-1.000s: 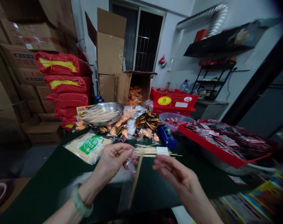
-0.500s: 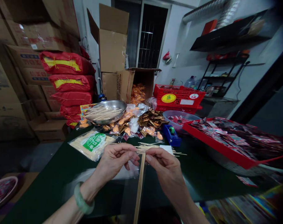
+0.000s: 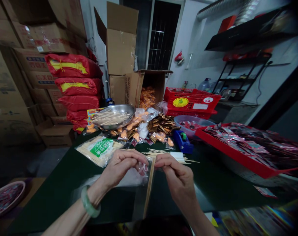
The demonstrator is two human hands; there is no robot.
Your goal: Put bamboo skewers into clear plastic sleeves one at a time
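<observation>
A narrow clear plastic bag hangs upright in front of me, with a few thin bamboo sticks standing along its right side. My left hand, a green bangle on its wrist, pinches the bag's top left edge. At the top right edge, beside the stick ends, the fingers of my right hand are closed; whether they also press on the sticks is hidden. Behind my hands lie loose bamboo sticks and a small white card. Flat clear plastic lies under my left hand.
On the green table are a packet of sticks, a metal bowl holding sticks, wrapped orange pieces and a blue tape dispenser. A red tray of sachets stands right, a red basket behind.
The bag and sticks have risen slightly, showing the bag's lower end. My right fingers are more curled at the top edge. The whole view has shifted a little.
</observation>
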